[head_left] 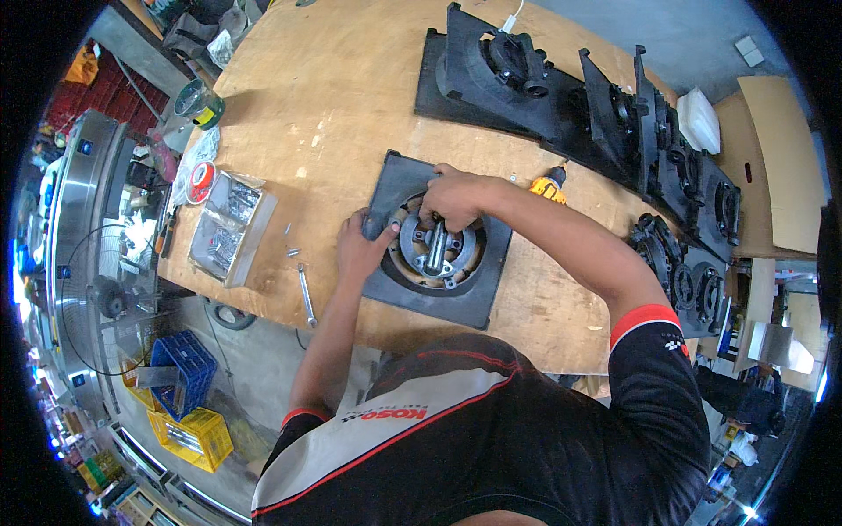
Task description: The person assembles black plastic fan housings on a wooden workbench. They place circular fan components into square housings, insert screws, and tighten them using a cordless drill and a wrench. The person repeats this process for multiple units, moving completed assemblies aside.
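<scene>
A black square plate [412,302] lies before me on the table, with a round metal flange [458,256] set in its middle. From the flange's centre a shiny metal cylinder [435,254] points toward me. My left hand [361,247] grips the plate's left edge, its thumb reaching over to the flange's rim by a small brownish part. Over the far side of the flange is my right hand [454,197], fingers curled down in a pinch. What sits between those fingers is hidden.
Left of the plate lie a wrench [306,295], small metal pins [292,252] and a box of fasteners [230,230]. A yellow power drill [548,186] is beyond my right forearm. Several black plate assemblies [500,70] line the far right. A jar [200,105] stands far left.
</scene>
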The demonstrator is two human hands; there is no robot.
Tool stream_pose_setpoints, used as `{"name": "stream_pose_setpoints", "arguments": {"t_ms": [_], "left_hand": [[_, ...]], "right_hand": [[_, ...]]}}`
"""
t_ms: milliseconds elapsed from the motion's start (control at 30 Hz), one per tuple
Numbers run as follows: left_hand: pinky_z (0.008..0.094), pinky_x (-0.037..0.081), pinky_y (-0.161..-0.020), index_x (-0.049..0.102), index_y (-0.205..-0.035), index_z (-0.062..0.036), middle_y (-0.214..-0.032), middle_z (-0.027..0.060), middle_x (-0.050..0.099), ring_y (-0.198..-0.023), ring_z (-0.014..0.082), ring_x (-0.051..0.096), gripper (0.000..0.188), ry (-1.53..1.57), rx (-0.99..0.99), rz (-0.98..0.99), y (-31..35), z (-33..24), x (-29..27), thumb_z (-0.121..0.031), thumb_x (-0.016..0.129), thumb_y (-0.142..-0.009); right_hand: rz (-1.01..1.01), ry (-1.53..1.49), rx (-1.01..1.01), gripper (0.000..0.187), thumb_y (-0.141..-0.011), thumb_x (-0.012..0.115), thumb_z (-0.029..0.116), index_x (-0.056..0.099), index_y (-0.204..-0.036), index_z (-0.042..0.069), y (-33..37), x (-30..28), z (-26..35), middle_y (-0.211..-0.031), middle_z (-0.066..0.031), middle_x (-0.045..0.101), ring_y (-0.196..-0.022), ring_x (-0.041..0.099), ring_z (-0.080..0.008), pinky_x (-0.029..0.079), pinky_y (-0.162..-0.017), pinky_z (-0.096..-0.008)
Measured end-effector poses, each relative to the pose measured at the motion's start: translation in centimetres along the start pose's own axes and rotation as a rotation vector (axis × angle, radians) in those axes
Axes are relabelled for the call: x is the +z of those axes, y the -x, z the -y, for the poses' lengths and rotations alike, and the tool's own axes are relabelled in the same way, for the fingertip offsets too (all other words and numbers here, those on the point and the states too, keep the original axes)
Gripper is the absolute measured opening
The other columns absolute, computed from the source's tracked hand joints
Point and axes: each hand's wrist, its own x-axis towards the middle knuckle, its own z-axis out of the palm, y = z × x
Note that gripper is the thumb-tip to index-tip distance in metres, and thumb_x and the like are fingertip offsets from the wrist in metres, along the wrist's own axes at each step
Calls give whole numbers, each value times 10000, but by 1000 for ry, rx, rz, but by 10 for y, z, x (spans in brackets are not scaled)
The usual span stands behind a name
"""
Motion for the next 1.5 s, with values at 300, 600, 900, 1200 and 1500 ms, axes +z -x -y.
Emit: {"name": "stream_pose_setpoints", "arguments": {"t_ms": [300,600,900,1200,1500], "left_hand": [[458,500,-971,540,-1336,-4,-1262,274,604,-1173,390,604,838,120,-168,218,-27,10,-8,-481,857,-724],[378,549,-860,420,-1403,101,-1165,230,661,-1041,277,656,980,215,-310,450,-49,-2,-20,-431,892,-729],[394,535,-893,575,-1221,114,-1117,212,695,-989,288,677,743,312,-281,557,-29,-25,-38,-358,893,-743],[408,559,-800,610,-1140,101,-1031,245,717,-924,334,714,757,-224,-79,221,-31,-83,-112,-419,905,-676],[470,519,-876,545,-1099,100,-1098,314,659,-1032,432,659,775,-636,31,52,1,-185,-176,-421,907,-655]], "right_hand": [[-80,64,46,392,-689,712,184,765,-1074,238,2,3,-3,-980,-36,734,-1045,635,-243,361,-980,-469],[-532,-31,134,396,-729,684,220,746,-1119,186,30,30,-6,-1338,-149,574,-1244,527,-333,392,-1066,-470],[-673,-982,837,923,-918,555,627,283,-1532,-6,61,134,86,-1478,-387,332,-1347,418,-510,357,-1145,-481],[-914,-1287,585,1076,-921,492,698,123,-1549,-95,21,118,111,-1575,-389,141,-1483,168,-504,201,-1222,-469],[-1364,-1458,-58,855,-1005,519,474,117,-1579,-13,-78,126,112,-1616,-284,190,-1518,162,-391,153,-1234,-430]]}}
